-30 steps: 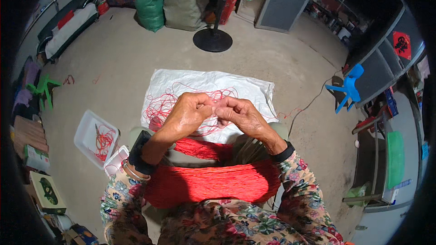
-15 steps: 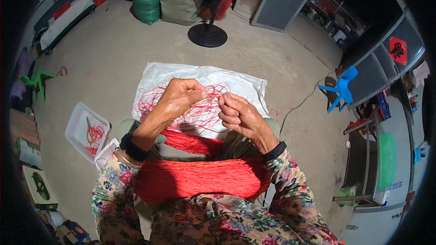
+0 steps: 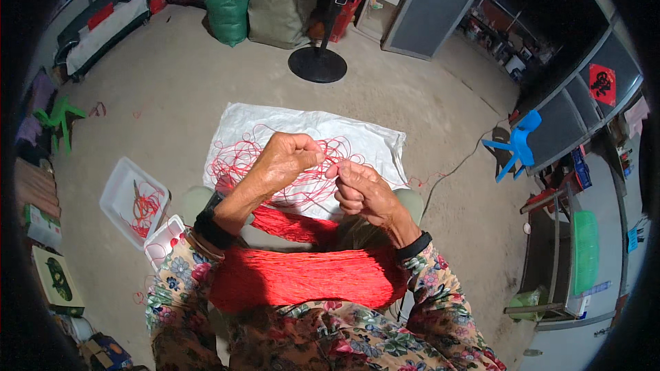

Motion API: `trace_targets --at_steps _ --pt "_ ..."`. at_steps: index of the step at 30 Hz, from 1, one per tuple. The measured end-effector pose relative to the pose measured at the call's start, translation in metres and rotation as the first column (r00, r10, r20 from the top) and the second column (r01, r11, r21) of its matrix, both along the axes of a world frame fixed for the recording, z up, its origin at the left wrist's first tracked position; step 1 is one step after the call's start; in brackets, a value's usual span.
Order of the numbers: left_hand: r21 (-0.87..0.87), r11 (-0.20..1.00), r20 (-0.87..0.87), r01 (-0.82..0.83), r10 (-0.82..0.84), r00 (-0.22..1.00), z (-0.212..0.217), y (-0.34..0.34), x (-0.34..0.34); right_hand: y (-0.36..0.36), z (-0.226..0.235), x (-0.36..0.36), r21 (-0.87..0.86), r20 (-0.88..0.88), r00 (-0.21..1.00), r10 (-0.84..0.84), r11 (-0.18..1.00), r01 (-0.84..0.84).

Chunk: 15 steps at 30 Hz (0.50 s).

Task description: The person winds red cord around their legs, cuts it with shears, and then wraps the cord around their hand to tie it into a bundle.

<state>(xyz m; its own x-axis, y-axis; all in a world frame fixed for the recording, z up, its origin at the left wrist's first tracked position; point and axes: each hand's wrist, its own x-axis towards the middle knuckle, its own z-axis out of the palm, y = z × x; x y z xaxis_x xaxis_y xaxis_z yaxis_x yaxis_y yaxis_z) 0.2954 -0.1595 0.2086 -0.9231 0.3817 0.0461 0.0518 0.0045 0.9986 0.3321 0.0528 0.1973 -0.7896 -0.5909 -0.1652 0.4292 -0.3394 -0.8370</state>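
Observation:
My left hand (image 3: 285, 159) is closed in a pinch, thumb against fingertips, at a strand of thin red cord. Close beside it on the right, my right hand (image 3: 364, 191) pinches too, its other fingers curled in; the strand between the fingertips is too fine to follow. Under both hands, loose red cord (image 3: 237, 163) lies tangled on a white woven sheet (image 3: 302, 115). A thick bundle of red cord (image 3: 302, 278) stretches across my lap, and a second bundle (image 3: 292, 225) lies just beyond it.
On the floor at left stands a white plastic bin (image 3: 124, 196) with scissors and red cord scraps. A pedestal fan (image 3: 317, 64) and stuffed sacks (image 3: 283, 10) stand ahead. At right are a small blue chair (image 3: 519, 141) and a cable (image 3: 454, 168) along the floor.
Both hands stay pinched and close together, the left having shifted slightly right. The whole view has tipped a little, so the room sits lower in the picture.

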Motion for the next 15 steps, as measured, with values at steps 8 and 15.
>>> trace_targets --at_steps 8,15 --pt "0.031 0.999 -0.057 0.036 -0.034 0.998 -0.032 0.019 0.017 0.002 -0.002 0.004 -0.125 0.007 0.997 -0.074 0.989 0.075" --pt "-0.206 0.978 -0.222 -0.021 -0.026 0.975 -0.026 0.013 0.022 0.002 -0.007 0.002 0.209 -0.159 0.980 -0.120 0.966 0.153"
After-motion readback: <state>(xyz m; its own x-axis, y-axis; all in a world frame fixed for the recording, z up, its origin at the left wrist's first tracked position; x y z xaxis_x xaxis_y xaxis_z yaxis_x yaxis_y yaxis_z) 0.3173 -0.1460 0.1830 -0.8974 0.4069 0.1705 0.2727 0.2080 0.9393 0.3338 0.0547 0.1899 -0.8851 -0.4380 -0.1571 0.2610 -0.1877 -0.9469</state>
